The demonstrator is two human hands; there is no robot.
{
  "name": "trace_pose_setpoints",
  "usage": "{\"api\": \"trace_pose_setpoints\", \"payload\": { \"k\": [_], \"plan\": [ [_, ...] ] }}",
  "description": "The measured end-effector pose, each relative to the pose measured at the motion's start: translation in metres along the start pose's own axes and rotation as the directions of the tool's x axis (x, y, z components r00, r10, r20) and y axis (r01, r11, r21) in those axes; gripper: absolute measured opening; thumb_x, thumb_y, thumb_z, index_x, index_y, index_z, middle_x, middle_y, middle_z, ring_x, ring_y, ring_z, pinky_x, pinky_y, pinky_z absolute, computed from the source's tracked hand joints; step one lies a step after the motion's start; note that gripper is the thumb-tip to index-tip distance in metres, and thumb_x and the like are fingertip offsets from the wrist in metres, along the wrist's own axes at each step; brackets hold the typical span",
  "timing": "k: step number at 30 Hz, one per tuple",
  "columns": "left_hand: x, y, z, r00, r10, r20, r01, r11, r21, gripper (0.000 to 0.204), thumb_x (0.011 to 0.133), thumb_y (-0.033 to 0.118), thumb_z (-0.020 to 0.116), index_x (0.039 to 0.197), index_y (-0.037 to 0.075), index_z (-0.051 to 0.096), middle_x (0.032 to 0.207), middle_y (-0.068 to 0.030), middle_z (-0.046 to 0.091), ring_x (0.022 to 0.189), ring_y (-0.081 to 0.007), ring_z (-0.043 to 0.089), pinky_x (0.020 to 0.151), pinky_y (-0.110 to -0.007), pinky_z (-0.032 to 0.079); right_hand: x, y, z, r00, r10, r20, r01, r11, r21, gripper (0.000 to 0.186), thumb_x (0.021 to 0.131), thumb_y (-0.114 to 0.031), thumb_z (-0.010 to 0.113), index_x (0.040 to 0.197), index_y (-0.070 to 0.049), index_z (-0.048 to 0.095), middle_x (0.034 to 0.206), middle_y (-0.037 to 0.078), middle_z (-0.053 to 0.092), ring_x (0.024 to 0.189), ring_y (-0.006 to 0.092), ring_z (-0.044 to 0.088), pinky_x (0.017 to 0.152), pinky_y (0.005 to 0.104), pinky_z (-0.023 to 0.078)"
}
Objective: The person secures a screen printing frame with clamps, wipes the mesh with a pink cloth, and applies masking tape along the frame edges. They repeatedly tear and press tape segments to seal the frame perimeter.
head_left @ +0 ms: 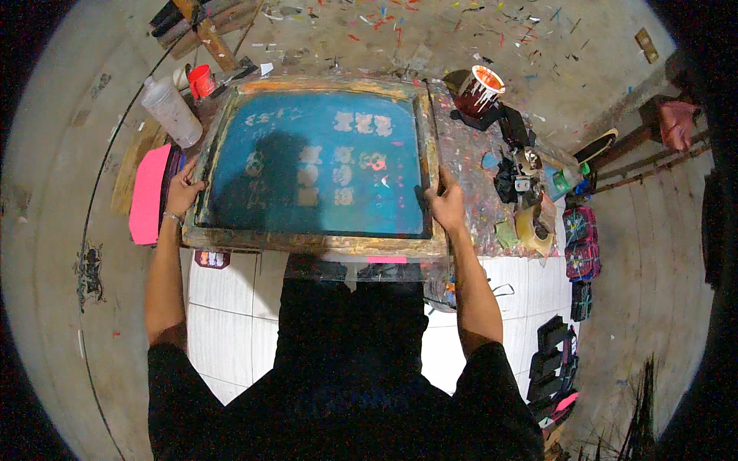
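Observation:
A large screen-printing frame [323, 244] with paint-stained wooden edges lies before me. Its blue mesh [254, 207] carries several pale stencil figures in rows, with a few pink ink marks at the right. My left hand [181, 192] grips the frame's left edge, thumb on top. On the right edge my right hand [446, 201] holds the frame the same way, its fingers partly hidden beyond the rim. My shadow falls across the mesh. Next to my left hand is a stack of pink and dark pieces [148, 196].
A stained worktable [477, 223] bears the frame. A cloudy plastic bottle [171, 111] and a red cup [201, 81] are at the far left. At the far right stands an ink-dripped tub [483, 91]; nearer are tape rolls [532, 230] and black scraps. Printed bundles [582, 246] lie on the right.

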State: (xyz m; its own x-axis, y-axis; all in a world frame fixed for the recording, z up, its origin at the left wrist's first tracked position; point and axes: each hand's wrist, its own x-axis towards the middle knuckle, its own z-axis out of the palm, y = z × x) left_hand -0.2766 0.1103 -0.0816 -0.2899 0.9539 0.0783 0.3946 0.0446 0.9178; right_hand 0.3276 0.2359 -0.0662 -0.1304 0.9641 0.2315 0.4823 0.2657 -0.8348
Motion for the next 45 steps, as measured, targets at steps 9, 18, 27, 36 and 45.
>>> {"api": "trace_pose_setpoints", "payload": {
  "k": [9, 18, 27, 36, 45],
  "plan": [
    [-0.012, 0.027, 0.011, 0.998, -0.054, 0.044, 0.056, 0.997, -0.057, 0.075, 0.071, -0.013, 0.055, 0.142, 0.001, 0.037, 0.144, -0.0099, 0.042, 0.129, -0.0157, 0.042, 0.108, -0.028, 0.03, -0.006, -0.024, -0.004, 0.995, 0.083, 0.054, -0.086, 0.995, 0.046, 0.071, 0.071, 0.002, 0.064, 0.137, 0.008, 0.037, 0.127, 0.023, 0.056, 0.114, 0.0252, 0.056, 0.094, 0.0327, 0.044],
    [-0.018, 0.033, 0.014, 0.993, -0.122, 0.006, 0.122, 0.987, -0.101, 0.066, 0.08, -0.004, 0.064, 0.141, -0.002, 0.037, 0.14, -0.0114, 0.046, 0.121, -0.0145, 0.048, 0.103, -0.028, 0.037, -0.006, -0.03, -0.005, 0.983, 0.165, 0.078, -0.172, 0.981, 0.095, 0.07, 0.074, 0.005, 0.062, 0.139, 0.008, 0.035, 0.134, 0.022, 0.051, 0.124, 0.0259, 0.049, 0.102, 0.0329, 0.037],
    [-0.022, 0.063, 0.026, 0.98, -0.192, -0.054, 0.198, 0.973, 0.123, 0.067, 0.082, 0.001, 0.067, 0.142, 0.004, 0.039, 0.111, 0.0008, 0.059, 0.084, -0.0041, 0.049, 0.079, -0.019, 0.042, -0.008, 0.002, -0.002, 0.989, 0.123, 0.087, -0.138, 0.973, 0.186, 0.075, 0.071, 0.003, 0.062, 0.14, 0.007, 0.034, 0.135, 0.023, 0.049, 0.12, 0.0236, 0.051, 0.098, 0.0306, 0.042],
    [-0.018, 0.058, 0.024, 0.976, -0.214, -0.044, 0.217, 0.974, 0.06, 0.066, 0.083, 0.004, 0.066, 0.142, 0.003, 0.038, 0.139, -0.0086, 0.047, 0.114, -0.0102, 0.05, 0.097, -0.023, 0.038, -0.006, -0.01, -0.003, 0.977, 0.188, 0.095, -0.206, 0.95, 0.234, 0.076, 0.073, 0.004, 0.063, 0.141, 0.007, 0.031, 0.141, 0.022, 0.042, 0.128, 0.0242, 0.043, 0.103, 0.0312, 0.037],
    [-0.021, 0.042, 0.015, 0.99, -0.138, -0.016, 0.139, 0.99, 0.039, 0.067, 0.084, 0.006, 0.065, 0.144, 0.004, 0.035, 0.143, -0.01, 0.043, 0.124, -0.0137, 0.045, 0.104, -0.027, 0.034, -0.002, -0.011, -0.002, 0.973, 0.188, 0.131, -0.211, 0.958, 0.193, 0.075, 0.074, 0.003, 0.061, 0.142, 0.006, 0.03, 0.141, 0.021, 0.043, 0.13, 0.0248, 0.041, 0.107, 0.0327, 0.032]
  ]
}}
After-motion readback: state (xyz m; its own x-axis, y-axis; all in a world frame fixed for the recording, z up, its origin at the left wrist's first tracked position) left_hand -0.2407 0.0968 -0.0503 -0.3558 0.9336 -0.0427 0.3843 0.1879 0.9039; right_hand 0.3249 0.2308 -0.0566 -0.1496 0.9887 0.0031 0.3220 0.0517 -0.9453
